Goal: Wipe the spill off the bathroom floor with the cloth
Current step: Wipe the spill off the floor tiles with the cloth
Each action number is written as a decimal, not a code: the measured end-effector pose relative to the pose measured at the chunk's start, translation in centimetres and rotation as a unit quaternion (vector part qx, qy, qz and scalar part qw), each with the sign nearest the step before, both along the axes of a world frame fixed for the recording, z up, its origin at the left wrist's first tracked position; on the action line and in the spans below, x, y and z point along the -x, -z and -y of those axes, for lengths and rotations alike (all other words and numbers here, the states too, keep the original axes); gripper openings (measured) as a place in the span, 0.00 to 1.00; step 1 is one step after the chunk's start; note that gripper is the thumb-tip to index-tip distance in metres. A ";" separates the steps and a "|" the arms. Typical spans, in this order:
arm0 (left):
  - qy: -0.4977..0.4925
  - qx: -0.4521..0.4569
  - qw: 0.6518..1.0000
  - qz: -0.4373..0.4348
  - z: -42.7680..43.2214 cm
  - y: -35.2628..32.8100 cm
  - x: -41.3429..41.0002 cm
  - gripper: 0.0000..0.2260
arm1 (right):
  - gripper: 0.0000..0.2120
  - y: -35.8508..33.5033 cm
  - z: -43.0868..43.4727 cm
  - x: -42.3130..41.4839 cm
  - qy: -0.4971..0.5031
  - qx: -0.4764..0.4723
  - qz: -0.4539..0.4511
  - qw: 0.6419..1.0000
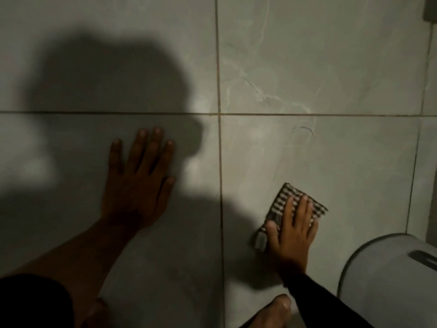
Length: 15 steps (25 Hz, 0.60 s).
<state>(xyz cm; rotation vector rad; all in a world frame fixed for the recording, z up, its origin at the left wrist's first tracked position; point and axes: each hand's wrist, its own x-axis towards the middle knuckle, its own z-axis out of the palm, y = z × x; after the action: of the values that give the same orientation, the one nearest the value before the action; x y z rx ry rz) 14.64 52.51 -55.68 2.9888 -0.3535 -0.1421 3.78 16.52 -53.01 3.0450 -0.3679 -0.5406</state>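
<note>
My right hand lies flat on a small folded cloth with a brown and white weave, pressing it onto the grey floor tile at the lower right. The cloth's far corner and left edge stick out from under my fingers. My left hand rests palm down on the neighbouring tile to the left, fingers spread, holding nothing. It sits in my shadow. Faint pale streaks mark the tiles beyond the cloth; I cannot tell a distinct spill.
A round grey bin with a dark lid handle stands at the lower right, close to my right wrist. My bare foot shows at the bottom edge. Dark grout lines cross the floor. A dark object sits in the top right corner.
</note>
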 end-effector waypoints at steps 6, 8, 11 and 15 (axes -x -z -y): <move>-0.005 -0.002 1.000 0.005 0.1 0.2 0.1 0.33 | 0.39 0.7 1.0 -18.9 0.103 -0.001 0.099 0.990; -0.009 -0.003 1.000 0.002 0.0 0.1 0.0 0.33 | 0.38 1.4 -1.4 -19.3 -0.013 -0.007 0.098 0.995; -0.009 0.008 1.000 0.003 0.1 -0.2 0.0 0.33 | 0.37 0.5 -1.9 -9.1 -0.126 -0.038 0.029 0.991; -0.010 0.017 1.000 0.007 0.1 -0.2 0.1 0.33 | 0.38 -1.0 2.9 -5.6 0.038 -0.030 0.005 0.999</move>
<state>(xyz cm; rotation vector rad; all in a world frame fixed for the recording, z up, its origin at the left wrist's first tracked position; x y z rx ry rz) 14.58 52.44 -55.50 2.9600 -0.3236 -0.1129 9.35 13.61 -51.97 3.1030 -0.4773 -0.5491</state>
